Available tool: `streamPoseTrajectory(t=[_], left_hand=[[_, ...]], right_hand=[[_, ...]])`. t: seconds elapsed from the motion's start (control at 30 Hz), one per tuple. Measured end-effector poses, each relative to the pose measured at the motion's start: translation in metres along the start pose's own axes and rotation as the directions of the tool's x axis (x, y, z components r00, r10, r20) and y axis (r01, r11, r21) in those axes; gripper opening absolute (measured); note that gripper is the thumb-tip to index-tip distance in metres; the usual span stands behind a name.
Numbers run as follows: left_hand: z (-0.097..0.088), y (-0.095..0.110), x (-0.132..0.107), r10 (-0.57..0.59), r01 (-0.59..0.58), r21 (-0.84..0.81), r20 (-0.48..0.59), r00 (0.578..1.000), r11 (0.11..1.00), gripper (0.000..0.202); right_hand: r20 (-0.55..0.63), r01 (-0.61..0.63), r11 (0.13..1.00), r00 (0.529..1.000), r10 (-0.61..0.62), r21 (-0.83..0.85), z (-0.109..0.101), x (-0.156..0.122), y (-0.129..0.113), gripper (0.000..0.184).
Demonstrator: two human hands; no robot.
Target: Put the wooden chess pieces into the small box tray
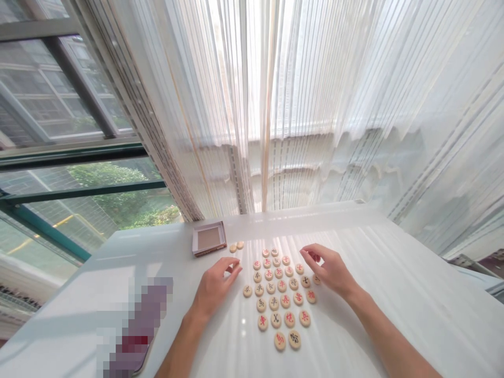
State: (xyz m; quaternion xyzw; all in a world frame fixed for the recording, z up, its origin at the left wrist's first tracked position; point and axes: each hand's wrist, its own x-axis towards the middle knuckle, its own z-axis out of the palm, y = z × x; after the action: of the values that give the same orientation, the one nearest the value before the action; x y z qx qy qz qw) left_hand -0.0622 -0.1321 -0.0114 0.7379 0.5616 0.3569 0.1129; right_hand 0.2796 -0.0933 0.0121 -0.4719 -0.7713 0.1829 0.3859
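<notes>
Several round wooden chess pieces with red and black characters lie in rows on the white table. My left hand rests left of the rows, fingers curled, tips pinched on what looks like a piece. My right hand hovers at the rows' right edge, thumb and fingers pinching a piece with red marking. Two plain pieces lie apart at the back.
A small open box with a brown inside sits at the back left of the pieces. A dark blurred flat object lies at the front left. Sheer white curtains hang behind the table, with a window at the left.
</notes>
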Motion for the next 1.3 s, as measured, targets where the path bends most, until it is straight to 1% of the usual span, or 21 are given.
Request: streamPoseTrajectory(t=[0.07,0.1,0.13,0.2,0.23,0.3,0.33,0.37,0.47,0.53,0.73,0.87,0.93,1.03,1.1,1.13,1.2,1.23,1.27,1.3], left_hand=[[0.005,0.010,0.000,-0.092,0.087,-0.199,-0.015,0.996,0.976,0.023],[0.008,0.016,-0.001,-0.146,0.138,-0.341,0.003,0.989,0.930,0.024],[0.011,0.023,-0.002,-0.182,0.181,-0.474,0.044,0.982,0.862,0.025],[0.018,0.037,-0.006,-0.182,0.243,-0.640,0.160,0.970,0.729,0.028],[0.020,0.044,-0.008,-0.166,0.264,-0.685,0.206,0.964,0.679,0.028],[0.024,0.055,-0.012,-0.105,0.293,-0.737,0.292,0.951,0.608,0.026],[0.025,0.059,-0.014,-0.072,0.306,-0.753,0.327,0.942,0.582,0.026],[0.026,0.062,-0.015,-0.041,0.317,-0.764,0.357,0.933,0.562,0.026],[0.028,0.065,-0.017,0.006,0.346,-0.775,0.411,0.912,0.529,0.025],[0.029,0.064,-0.017,0.001,0.352,-0.765,0.419,0.908,0.539,0.025],[0.031,0.062,-0.017,-0.087,0.344,-0.710,0.373,0.924,0.615,0.030],[0.032,0.062,-0.017,-0.131,0.355,-0.690,0.357,0.925,0.631,0.031],[0.033,0.063,-0.017,-0.114,0.342,-0.700,0.352,0.929,0.627,0.028],[0.031,0.063,-0.017,-0.060,0.306,-0.724,0.345,0.937,0.618,0.024],[0.027,0.059,-0.014,-0.065,0.289,-0.732,0.319,0.946,0.617,0.024],[0.024,0.056,-0.012,-0.096,0.278,-0.735,0.280,0.955,0.618,0.024],[0.015,0.045,-0.005,-0.207,0.248,-0.750,0.151,0.967,0.613,0.024],[0.011,0.039,-0.001,-0.273,0.219,-0.762,0.058,0.960,0.609,0.026],[0.007,0.032,0.003,-0.327,0.201,-0.780,-0.004,0.945,0.593,0.029],[0.003,0.026,0.006,-0.377,0.193,-0.802,-0.042,0.925,0.565,0.032]], right_hand=[[-0.036,0.071,0.996,0.997,-0.069,0.045,0.006,-0.004,-0.008,0.021],[-0.053,0.127,0.989,0.991,-0.123,0.077,0.010,-0.006,-0.013,0.020],[-0.044,0.180,0.978,0.983,-0.177,0.109,0.015,-0.008,-0.018,0.020],[-0.036,0.284,0.947,0.959,-0.282,0.150,0.025,-0.014,-0.028,0.025],[-0.022,0.330,0.929,0.943,-0.331,0.166,0.030,-0.017,-0.032,0.029],[-0.028,0.408,0.898,0.912,-0.409,0.167,0.040,-0.022,-0.039,0.035],[-0.020,0.434,0.886,0.899,-0.437,0.162,0.044,-0.025,-0.041,0.037],[-0.013,0.446,0.881,0.893,-0.450,0.159,0.048,-0.026,-0.043,0.035],[-0.015,0.458,0.874,0.887,-0.462,0.162,0.054,-0.029,-0.045,0.027],[-0.016,0.457,0.873,0.887,-0.461,0.171,0.056,-0.030,-0.047,0.024],[0.070,0.401,0.888,0.902,-0.426,0.227,0.056,-0.034,-0.051,0.026],[0.096,0.378,0.896,0.908,-0.408,0.234,0.057,-0.035,-0.052,0.026],[0.088,0.380,0.898,0.909,-0.407,0.222,0.059,-0.034,-0.051,0.025],[0.047,0.386,0.902,0.915,-0.402,0.195,0.063,-0.033,-0.050,0.025],[0.017,0.396,0.899,0.914,-0.406,0.188,0.064,-0.032,-0.048,0.028],[0.003,0.397,0.898,0.914,-0.405,0.189,0.063,-0.031,-0.047,0.030],[-0.031,0.391,0.900,0.919,-0.393,0.194,0.059,-0.029,-0.045,0.033],[-0.052,0.383,0.902,0.923,-0.381,0.197,0.057,-0.028,-0.045,0.033],[-0.072,0.377,0.904,0.926,-0.370,0.200,0.054,-0.027,-0.044,0.033],[-0.090,0.371,0.906,0.929,-0.360,0.204,0.051,-0.026,-0.044,0.032]])
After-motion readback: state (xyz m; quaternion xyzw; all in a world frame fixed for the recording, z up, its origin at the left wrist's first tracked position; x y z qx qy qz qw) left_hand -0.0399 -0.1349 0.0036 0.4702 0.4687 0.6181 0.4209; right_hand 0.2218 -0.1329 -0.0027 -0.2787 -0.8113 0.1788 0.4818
